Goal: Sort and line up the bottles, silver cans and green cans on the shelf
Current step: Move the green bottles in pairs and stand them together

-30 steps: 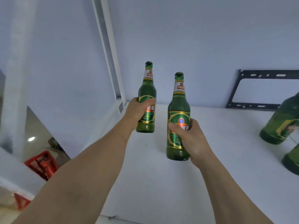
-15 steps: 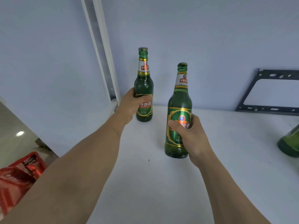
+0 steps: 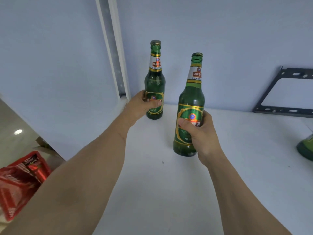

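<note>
Two green glass bottles stand upright on the white shelf (image 3: 152, 192), each in one hand. The far bottle (image 3: 155, 82) sits in the shelf's back left corner, close against the rear wall and just beside the white upright post (image 3: 116, 48). The left hand (image 3: 140, 106) is wrapped round its lower body, thumb across the label, and its base appears to rest on the shelf. The near bottle (image 3: 191, 106) is forward and to the right of that corner bottle, well apart from it. The right hand (image 3: 199, 133) is curled firmly round its label; whether its base touches the shelf or hangs just above it I cannot tell.

Further right of the corner bottle, at the frame's edge, part of another green bottle (image 3: 305, 148) shows, seemingly leaning or lying. A black metal bracket (image 3: 274, 99) leans on the rear wall, and a red basket (image 3: 18, 182) sits below, left of the shelf.

By my reading the work is at an early stage: one bottle looks placed as the start of a row, the second awaits setting beside it, and the one at the edge is unsorted. No silver or green cans are in view, so those groups seem yet to be done.
</note>
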